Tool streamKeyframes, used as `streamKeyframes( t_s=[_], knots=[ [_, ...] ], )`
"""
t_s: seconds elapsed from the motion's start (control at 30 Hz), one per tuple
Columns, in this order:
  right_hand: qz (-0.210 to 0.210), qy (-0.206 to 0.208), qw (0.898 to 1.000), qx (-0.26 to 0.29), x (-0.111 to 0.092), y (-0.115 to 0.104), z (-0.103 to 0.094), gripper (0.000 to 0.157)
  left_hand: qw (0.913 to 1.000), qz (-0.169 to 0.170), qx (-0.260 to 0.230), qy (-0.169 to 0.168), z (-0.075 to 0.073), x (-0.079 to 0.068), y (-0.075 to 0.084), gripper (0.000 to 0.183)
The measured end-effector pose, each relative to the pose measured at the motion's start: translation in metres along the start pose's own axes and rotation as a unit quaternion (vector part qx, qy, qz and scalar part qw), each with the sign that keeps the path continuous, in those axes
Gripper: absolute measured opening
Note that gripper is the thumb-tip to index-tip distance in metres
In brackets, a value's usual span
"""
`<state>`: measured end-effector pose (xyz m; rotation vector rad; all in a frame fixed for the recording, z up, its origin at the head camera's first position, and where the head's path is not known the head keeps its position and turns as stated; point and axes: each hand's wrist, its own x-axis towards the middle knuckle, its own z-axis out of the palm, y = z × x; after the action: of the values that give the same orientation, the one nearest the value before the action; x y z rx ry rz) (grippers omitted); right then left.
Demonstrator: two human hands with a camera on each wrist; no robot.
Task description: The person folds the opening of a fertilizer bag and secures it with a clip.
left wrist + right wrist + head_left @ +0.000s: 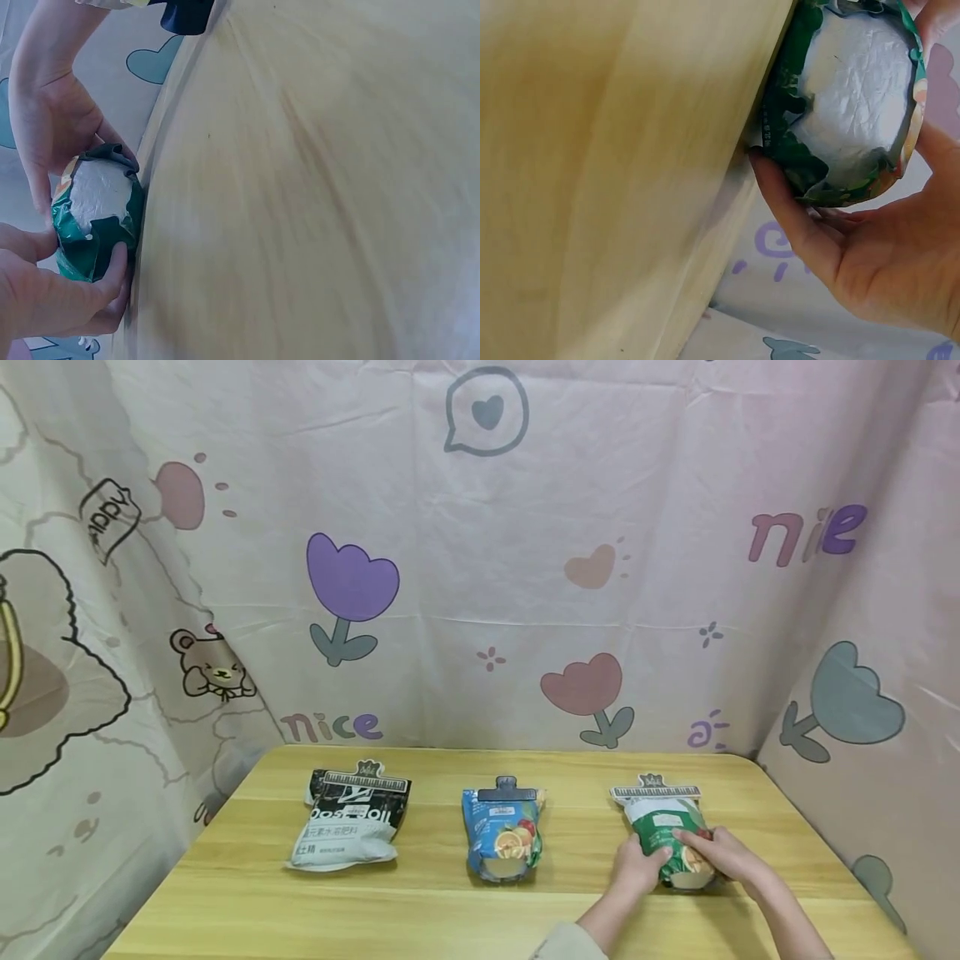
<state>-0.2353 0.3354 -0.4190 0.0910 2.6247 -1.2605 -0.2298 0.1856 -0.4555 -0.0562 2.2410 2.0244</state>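
At the right of the table lies a green bag with fruit printed on it, its top closed by a white bag clip with a piano-key pattern. My left hand grips the bag's left side, thumb on top. On the opposite side my right hand holds it, thumb over the front and fingers round the edge. In the right wrist view the bag's pale bottom faces the camera, with the right hand curled round its side. Both hands also show round the bag in the left wrist view.
A blue fruit-print bag with a dark clip lies mid-table. Farther left is a black and white bag with a dark piano-key clip. Behind the wooden table hangs a patterned curtain.
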Motion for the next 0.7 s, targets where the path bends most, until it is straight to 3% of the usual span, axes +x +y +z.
streamKeyframes(
  t_s=[0.47,0.7],
  knots=[
    [0.011,-0.003,1.0,-0.011,0.0048,0.0014,-0.0012,0.048,0.9994,0.014,0.003,0.031,0.0018,-0.0015,-0.0016,0.049],
    [0.0,-0.002,1.0,-0.019,0.0078,0.0017,0.0013,0.047,0.9991,0.024,-0.008,0.034,0.001,-0.0002,-0.0043,0.038]
  ],
)
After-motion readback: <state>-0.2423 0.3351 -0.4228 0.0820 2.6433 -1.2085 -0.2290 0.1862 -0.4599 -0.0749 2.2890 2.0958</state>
